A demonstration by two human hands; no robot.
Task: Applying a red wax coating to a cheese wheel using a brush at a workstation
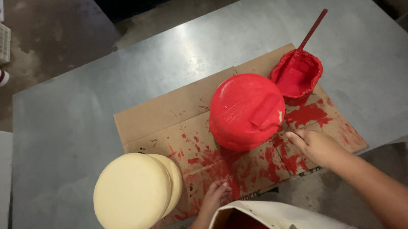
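The red-coated cheese wheel (246, 111) sits on a flattened sheet of cardboard (166, 114) spread over the grey metal surface (72, 127), its top glossy and wet, with one small uncoated patch showing pale at its right edge. In the head view, the right hand (315, 146) rests just beside the wheel at its lower right, fingers stretched loosely toward it and lying on the cardboard, gripping nothing; whether the fingertips touch the wheel I cannot tell. The left hand (214, 196) lies on the near edge of the cardboard, fingers curled down against the red-spattered board, empty as well. Just behind the wheel to the right stands a small bowl of red coating (297, 74), smeared red all over, with a red-stained stick (313, 28) leaning out of it toward the far side. Red splashes (308, 114) stain the cardboard around and in front of the wheel. At the near left, two uncoated cream-coloured cheese wheels (132, 193) stand stacked against one another, overlapping the cardboard's corner. A white bucket rim (276, 216) shows at the bottom edge, between the arms.
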